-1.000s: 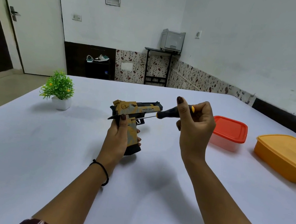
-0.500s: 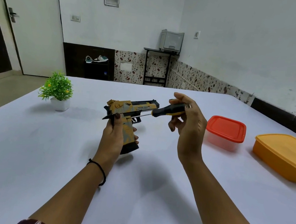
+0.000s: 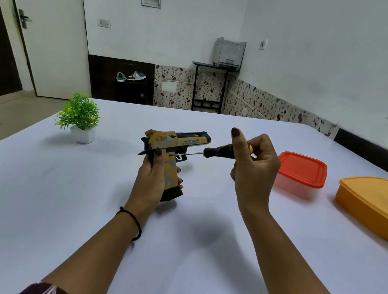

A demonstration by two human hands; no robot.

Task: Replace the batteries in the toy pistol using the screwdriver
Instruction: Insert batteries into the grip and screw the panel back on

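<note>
The toy pistol (image 3: pixel 176 143) stands upright over the middle of the table (image 3: pixel 55 215). Its barrel runs roughly level, with the muzzle pointing right and a little toward the far edge, and its grip points down at the tabletop; whether the butt touches the surface cannot be told. The left hand (image 3: pixel 150 180) is wrapped around the grip, thumb laid up the near side. The screwdriver (image 3: pixel 214 151) lies almost level, its long axis close to the barrel's. Its tip points left and meets the pistol's frame just above the grip, and its black handle rises slightly to the right. The right hand (image 3: pixel 255 172) holds the handle's end with curled fingers, thumb sticking upward. Half a second ago that thumb lay along the handle and the fingers were looser; pistol and screwdriver sit where they were. Toward the right edge are a red-lidded container (image 3: pixel 302 169) and an orange container (image 3: pixel 377 208), well apart from the hands. A small potted plant (image 3: pixel 80 113) stands near the far left corner.
</note>
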